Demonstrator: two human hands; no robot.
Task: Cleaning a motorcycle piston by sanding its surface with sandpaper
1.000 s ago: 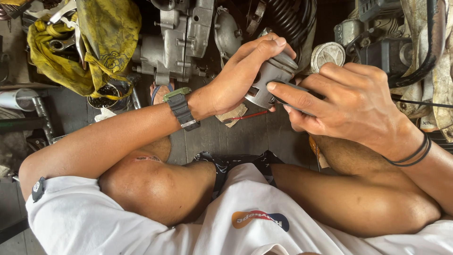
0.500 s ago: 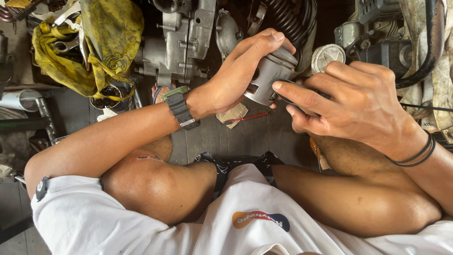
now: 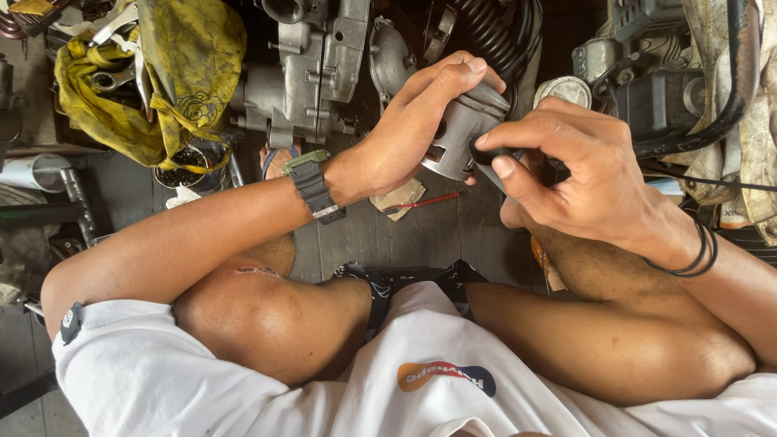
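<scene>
A grey metal piston (image 3: pixel 463 129) is held up in front of me by my left hand (image 3: pixel 413 129), fingers wrapped over its top and side. A dark watch sits on that wrist. My right hand (image 3: pixel 566 170) pinches a small dark tool (image 3: pixel 490 162) against the piston's lower side, thumb and forefinger closed on it. Two dark bands circle the right wrist. Both hands hover above my bent knees and the grey floor.
A grey engine casing (image 3: pixel 312 69) stands just behind the hands. A yellow rag (image 3: pixel 162 89) with wrenches lies at the upper left. A red-handled tool (image 3: pixel 425 202) and a scrap of card lie on the floor. Black hoses and engine parts (image 3: pixel 664 73) crowd the upper right.
My right hand has shifted lower along the piston, its fingers now pinching the dark tool at the piston's underside. The left hand keeps its hold and has tilted the piston slightly.
</scene>
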